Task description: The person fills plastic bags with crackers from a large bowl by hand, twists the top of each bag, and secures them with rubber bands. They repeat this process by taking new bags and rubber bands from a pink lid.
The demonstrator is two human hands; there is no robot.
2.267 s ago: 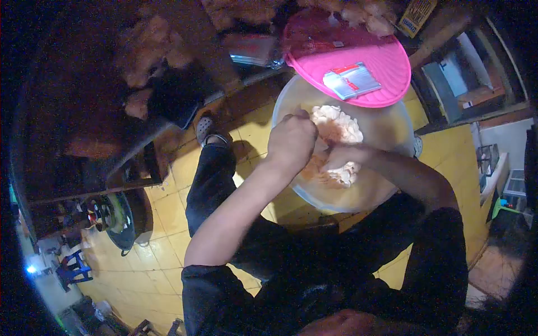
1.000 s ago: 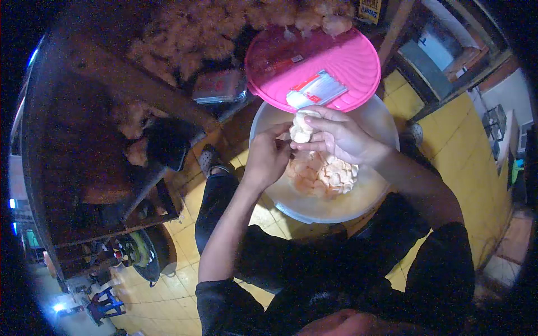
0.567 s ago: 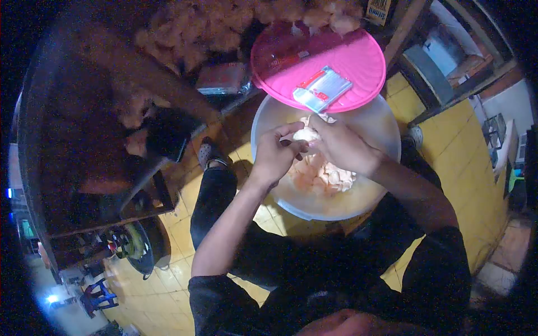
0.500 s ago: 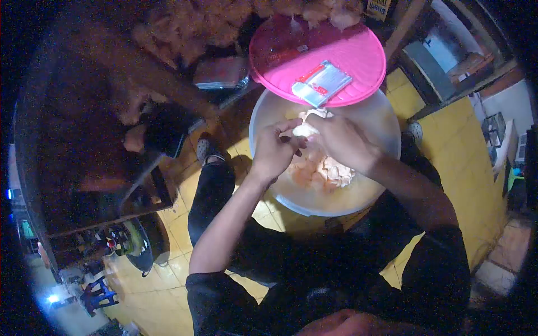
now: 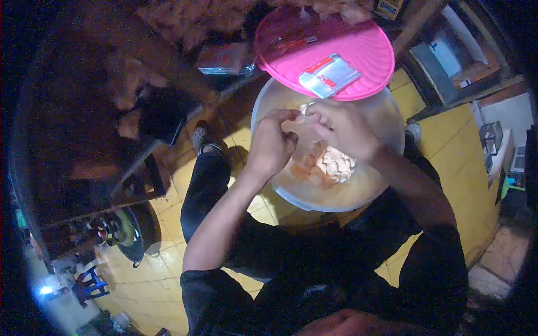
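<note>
Pieces [image 5: 339, 165], pale, thin and rounded, lay in a loose heap inside the wide, smooth, translucent tub [image 5: 370, 191], nearer to the person's body than the left hand [image 5: 272, 143] and the right hand [image 5: 347, 129]. Both hands were close together over the tub, their fingers pinched on a thin clear bag [image 5: 306, 132], which was between them and partly hidden. Beyond them, a shiny packet [image 5: 332, 75] with red print rested on the round, ribbed pink cover [image 5: 374, 70], and its words were too blurred for reading.
</note>
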